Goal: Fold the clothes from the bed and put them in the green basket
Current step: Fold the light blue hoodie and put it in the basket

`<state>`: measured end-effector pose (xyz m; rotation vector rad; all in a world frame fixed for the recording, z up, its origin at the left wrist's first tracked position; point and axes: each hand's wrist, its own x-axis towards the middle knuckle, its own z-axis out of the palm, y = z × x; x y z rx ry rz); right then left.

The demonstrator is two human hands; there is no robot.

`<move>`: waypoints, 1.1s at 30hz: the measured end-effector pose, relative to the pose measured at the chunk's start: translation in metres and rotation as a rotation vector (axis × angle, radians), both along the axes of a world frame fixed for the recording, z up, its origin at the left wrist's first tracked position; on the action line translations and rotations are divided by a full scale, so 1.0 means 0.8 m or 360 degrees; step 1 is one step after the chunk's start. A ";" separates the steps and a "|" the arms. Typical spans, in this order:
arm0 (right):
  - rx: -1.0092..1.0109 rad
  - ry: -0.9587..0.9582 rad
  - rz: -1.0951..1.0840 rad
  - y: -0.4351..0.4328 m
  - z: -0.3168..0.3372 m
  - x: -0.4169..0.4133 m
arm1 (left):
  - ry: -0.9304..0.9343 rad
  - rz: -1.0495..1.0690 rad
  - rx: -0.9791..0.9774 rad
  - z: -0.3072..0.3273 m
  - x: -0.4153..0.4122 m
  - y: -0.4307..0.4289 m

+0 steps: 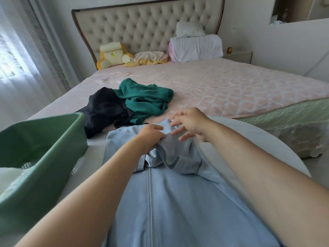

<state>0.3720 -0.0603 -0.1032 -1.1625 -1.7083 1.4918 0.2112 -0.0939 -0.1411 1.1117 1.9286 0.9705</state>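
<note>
On the near edge of the bed [231, 90], right below me, lies a light blue zip garment [178, 202], spread out with its zipper running straight away from me. My left hand [151, 138] is curled on a bunched fold of the cloth at the garment's far end, fingers and thumb pinching the fabric. My right hand [190, 123] is just beside it, fingers spread and straight, closed on nothing; it is a little blurred, and I cannot tell whether the fingertips touch the cloth or hang just above it.

To my left the green basket [44, 148] sits on the bed, tilted toward me, its rim close to the blue garment's edge. Beyond my hands, two more pieces lie crumpled on the pink quilted cover: a dark green garment [146, 98] and a black garment [105, 109], touching each other, the black one nearest the basket.

At the far end, against the tufted headboard [146, 27], are stacked white pillows [195, 45] and a yellow and cream cushion [114, 54]. A pale curtain [21, 59] hangs at the left.
</note>
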 end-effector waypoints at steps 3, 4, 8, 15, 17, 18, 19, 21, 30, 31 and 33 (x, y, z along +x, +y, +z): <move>0.0368 -0.0581 -0.0054 0.009 -0.014 0.015 | 0.0330 -0.0058 0.0034 -0.018 -0.019 -0.007; 0.0492 -0.0793 0.0005 0.010 -0.020 0.019 | 0.0390 -0.0076 0.0077 -0.022 -0.021 -0.010; 0.0499 -0.1087 0.0497 -0.003 -0.038 0.021 | 0.0764 -0.0237 0.0188 -0.025 -0.016 -0.008; 0.0165 -0.1240 0.0906 -0.027 -0.038 0.018 | 0.1083 -0.0621 0.0053 -0.024 -0.010 -0.005; 0.0087 -0.1082 0.0887 -0.030 -0.040 0.017 | 0.0987 -0.0460 0.0282 -0.020 -0.010 0.002; 0.0116 -0.0989 0.0814 -0.028 -0.041 0.016 | 0.0930 -0.0330 0.0400 -0.017 -0.010 0.006; 0.0202 -0.0903 0.0699 -0.024 -0.043 0.015 | 0.0893 -0.0203 0.0488 -0.015 -0.011 0.009; 0.0547 -0.0881 0.0413 -0.010 -0.046 0.015 | 0.0934 -0.0109 0.0510 -0.015 -0.014 0.013; 0.0828 -0.1388 0.0426 -0.011 -0.092 -0.026 | 0.1406 -0.0482 0.0654 -0.012 -0.043 0.040; 0.0870 -0.1361 0.0345 -0.008 -0.091 -0.031 | 0.1445 -0.0469 0.0652 -0.006 -0.047 0.049; 0.0996 -0.1382 0.0250 0.000 -0.089 -0.039 | 0.1501 -0.0455 0.0458 -0.001 -0.057 0.064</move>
